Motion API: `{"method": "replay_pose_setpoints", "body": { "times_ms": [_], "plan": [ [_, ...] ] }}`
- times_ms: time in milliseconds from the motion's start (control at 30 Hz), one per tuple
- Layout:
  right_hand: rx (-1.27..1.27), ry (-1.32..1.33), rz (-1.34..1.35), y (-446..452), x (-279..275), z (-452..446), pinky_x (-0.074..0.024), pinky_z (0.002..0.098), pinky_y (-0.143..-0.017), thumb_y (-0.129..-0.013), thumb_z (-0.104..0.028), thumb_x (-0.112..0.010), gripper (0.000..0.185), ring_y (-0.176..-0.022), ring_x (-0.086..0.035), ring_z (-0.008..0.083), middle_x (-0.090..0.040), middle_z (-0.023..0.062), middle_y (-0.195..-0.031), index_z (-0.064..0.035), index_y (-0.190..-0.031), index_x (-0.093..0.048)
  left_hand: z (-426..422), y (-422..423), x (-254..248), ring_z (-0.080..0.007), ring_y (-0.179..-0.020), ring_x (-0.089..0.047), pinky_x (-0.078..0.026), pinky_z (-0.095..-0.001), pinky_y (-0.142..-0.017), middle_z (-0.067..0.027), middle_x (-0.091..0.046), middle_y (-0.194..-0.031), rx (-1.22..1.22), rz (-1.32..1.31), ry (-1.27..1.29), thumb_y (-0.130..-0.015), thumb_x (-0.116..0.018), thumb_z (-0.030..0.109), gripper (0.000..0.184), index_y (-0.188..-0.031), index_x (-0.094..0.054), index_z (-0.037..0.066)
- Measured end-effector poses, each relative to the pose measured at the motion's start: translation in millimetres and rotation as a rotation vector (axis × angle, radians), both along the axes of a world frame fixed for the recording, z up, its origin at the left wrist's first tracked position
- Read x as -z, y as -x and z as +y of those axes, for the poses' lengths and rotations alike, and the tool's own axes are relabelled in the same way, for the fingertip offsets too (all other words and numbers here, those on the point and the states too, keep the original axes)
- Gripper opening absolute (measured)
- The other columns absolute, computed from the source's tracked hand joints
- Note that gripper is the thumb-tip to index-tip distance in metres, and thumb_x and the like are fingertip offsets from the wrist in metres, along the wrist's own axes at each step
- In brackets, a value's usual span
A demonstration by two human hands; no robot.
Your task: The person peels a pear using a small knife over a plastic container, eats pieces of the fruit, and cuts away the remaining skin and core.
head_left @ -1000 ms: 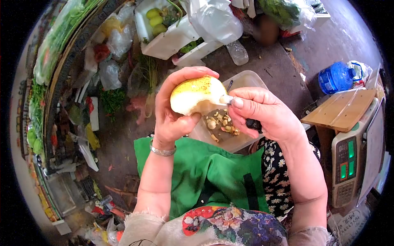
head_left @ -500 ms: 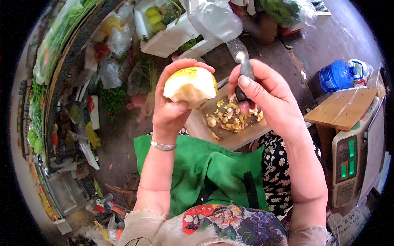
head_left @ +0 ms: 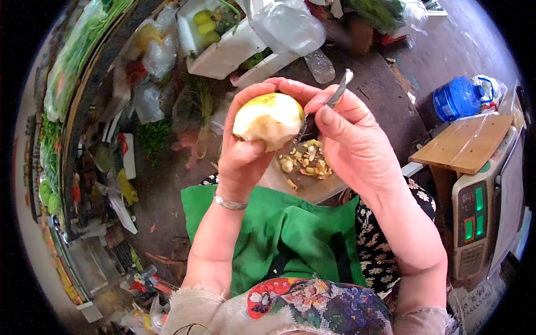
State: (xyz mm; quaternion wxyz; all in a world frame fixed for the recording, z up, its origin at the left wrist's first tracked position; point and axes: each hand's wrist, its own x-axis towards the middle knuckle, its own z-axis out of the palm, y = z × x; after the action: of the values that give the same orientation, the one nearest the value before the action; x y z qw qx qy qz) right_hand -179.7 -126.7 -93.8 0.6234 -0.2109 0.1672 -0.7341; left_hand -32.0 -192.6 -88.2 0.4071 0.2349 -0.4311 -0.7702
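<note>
My left hand [head_left: 245,139] is closed around a partly peeled fruit [head_left: 268,124], its pale flesh facing me and some yellow skin left along the top. In my right hand [head_left: 354,134], pinched between thumb and fingers, is a slim grey metal tool [head_left: 339,96] with a pale, narrow tip pointing up; its exact kind is unclear. The fingers of both hands meet at the fruit's far right side. Below the hands, peelings [head_left: 307,162] lie in a shallow tray [head_left: 315,192], partly hidden by my right hand.
A white foam box [head_left: 218,58] with green produce stands ahead, beside a clear plastic bottle [head_left: 321,67]. To the right are a blue water jug [head_left: 458,101], a wooden board [head_left: 463,144] and a scale [head_left: 472,223] with lit green digits. Bagged greens [head_left: 72,67] line the left.
My right hand has turned and moved left to the fruit, tool in its grip. The fruit has shifted slightly right and down and is turned a little.
</note>
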Motion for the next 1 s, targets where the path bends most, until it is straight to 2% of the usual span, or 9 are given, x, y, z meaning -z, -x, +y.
{"method": "replay_pose_setpoints", "body": {
  "times_ms": [67, 167, 200, 267, 533, 700, 767, 867, 1000],
  "plan": [
    [-0.001, -0.045, -0.074, -1, 4, 1, -0.0388, 0.0294, -0.096, -0.087, -0.012, -0.064, 0.018, -0.104, -0.056, 0.0128, -0.065, 0.0047, -0.11, -0.0059, -0.103, -0.066, 6, 4, 0, -0.0241, -0.115, -0.052, -0.052, -0.0348, -0.087, -0.0113, -0.043, -0.134, 0.03, 0.024, -0.064, -0.064, -0.077, 0.022, 0.075, -0.128, -0.042, 0.003],
    [0.028, -0.08, -0.106, -3, 2, 1, -0.0407, 0.028, -0.094, -0.089, -0.013, -0.062, 0.019, -0.102, -0.057, 0.012, -0.066, 0.0041, -0.107, -0.005, -0.106, -0.064, 11, 9, 4, -0.0241, -0.11, -0.054, -0.057, -0.0343, -0.077, -0.011, -0.05, -0.123, 0.047, 0.019, 0.036, -0.08, -0.067, 0.027, 0.057, -0.128, -0.041, 0.012],
    [0.032, -0.077, -0.106, -2, 1, 1, -0.0407, 0.028, -0.094, -0.089, -0.013, -0.062, 0.019, -0.102, -0.057, 0.012, -0.066, 0.0041, -0.107, -0.005, -0.106, -0.064, 13, 13, 4, -0.0241, -0.11, -0.054, -0.057, -0.0343, -0.077, -0.011, -0.05, -0.123, 0.051, 0.019, 0.039, -0.08, -0.067, 0.027, 0.057, -0.128, -0.041, 0.012],
    [0.026, -0.063, -0.191, 0, -3, 3, -0.0426, 0.0266, -0.091, -0.091, -0.013, -0.058, 0.019, -0.1, -0.058, 0.0115, -0.066, 0.005, -0.105, -0.0036, -0.106, -0.063, 16, 20, 3, -0.0256, -0.117, -0.05, -0.044, -0.0375, -0.097, -0.0144, -0.04, -0.134, -0.062, -0.008, 0.072, -0.064, -0.076, 0.022, 0.069, -0.124, -0.046, 0.004],
    [0.032, -0.209, -0.283, -2, 4, 1, -0.0505, 0.0281, -0.082, -0.093, -0.016, -0.055, 0.014, -0.09, -0.062, 0.0122, -0.066, 0.0052, -0.096, -0.0048, -0.1, -0.061, 8, 16, 18, -0.0265, -0.121, -0.045, -0.039, -0.0395, -0.101, -0.0195, -0.039, -0.132, 0.001, -0.088, 0.511, -0.065, -0.072, 0.024, 0.06, -0.118, -0.051, 0.004],
    [-0.007, -0.157, -0.299, 1, 8, 2, -0.0519, 0.0256, -0.077, -0.093, -0.016, -0.055, 0.012, -0.085, -0.062, 0.0115, -0.066, 0.0045, -0.092, -0.0049, -0.094, -0.06, 5, 18, 18, -0.0267, -0.123, -0.043, -0.037, -0.0404, -0.104, -0.02, -0.039, -0.132, 0.049, -0.088, 0.584, -0.064, -0.072, 0.026, 0.057, -0.113, -0.054, 0.003],
    [0.045, -0.239, -0.25, 0, 4, 1, -0.0519, 0.025, -0.068, -0.093, -0.014, -0.055, 0.012, -0.074, -0.062, 0.0113, -0.065, 0.0039, -0.086, -0.0042, -0.096, -0.06, 5, 19, 15, -0.0265, -0.124, -0.042, -0.036, -0.0406, -0.105, -0.0203, -0.039, -0.133, 0.063, -0.101, 0.598, -0.063, -0.073, 0.025, 0.057, -0.112, -0.054, 0.003],
    [0.025, -0.281, -0.26, 3, 4, 0, -0.0514, 0.0247, -0.067, -0.093, -0.017, -0.056, 0.013, -0.073, -0.062, 0.0116, -0.065, 0.0035, -0.083, -0.0039, -0.096, -0.059, 7, 18, 8, -0.0246, -0.124, -0.042, -0.036, -0.0397, -0.105, -0.0205, -0.037, -0.135, 0.145, -0.057, 0.329, -0.062, -0.072, 0.025, 0.055, -0.11, -0.055, 0.003],
    [-0.03, -0.414, -0.331, 13, 12, -1, -0.0528, 0.026, -0.071, -0.093, -0.015, -0.055, 0.012, -0.076, -0.063, 0.0125, -0.065, 0.0052, -0.084, -0.0044, -0.093, -0.059, 10, 20, 11, -0.0242, -0.12, -0.047, -0.041, -0.0362, -0.099, -0.0207, -0.033, -0.138, 0.194, -0.007, 0.261, -0.063, -0.074, 0.027, 0.063, -0.117, -0.05, 0.004]
  ]
}}
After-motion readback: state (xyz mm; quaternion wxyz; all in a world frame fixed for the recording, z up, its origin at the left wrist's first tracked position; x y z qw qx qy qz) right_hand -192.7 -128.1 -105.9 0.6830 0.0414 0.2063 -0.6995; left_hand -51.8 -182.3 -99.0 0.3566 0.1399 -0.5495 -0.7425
